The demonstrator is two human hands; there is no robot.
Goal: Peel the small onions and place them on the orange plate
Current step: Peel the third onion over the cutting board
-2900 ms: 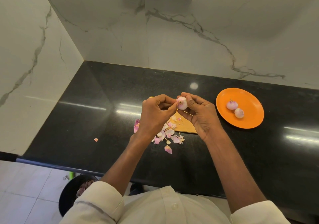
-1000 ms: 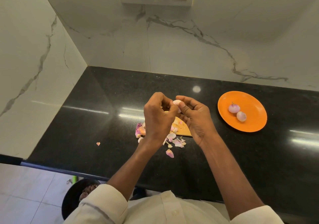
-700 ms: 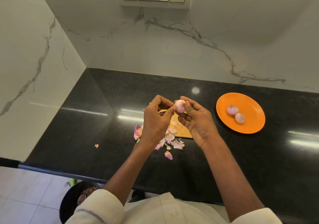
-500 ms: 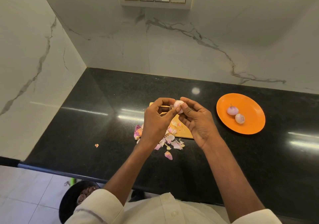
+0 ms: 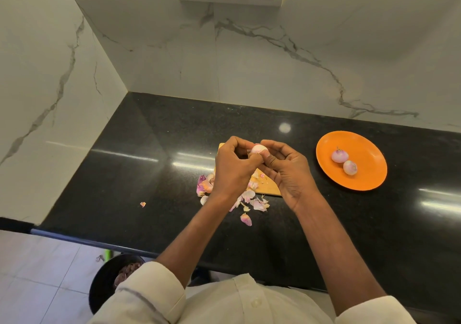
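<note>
Both hands meet above the black counter, holding 1 small onion between them. The left hand has its fingers curled, the fingertips pinching at the near side of the onion, and the right hand cups it from the right with curled fingers and the thumb pressed against it. The onion looks pale and mostly bare (only its top shows between the fingers). Under the hands lies a wooden board, and loose pink peels are scattered on its near edge and on the counter just beside it. To the right, well apart from the hands, the orange plate holds 2 peeled onions lying near each other
</note>
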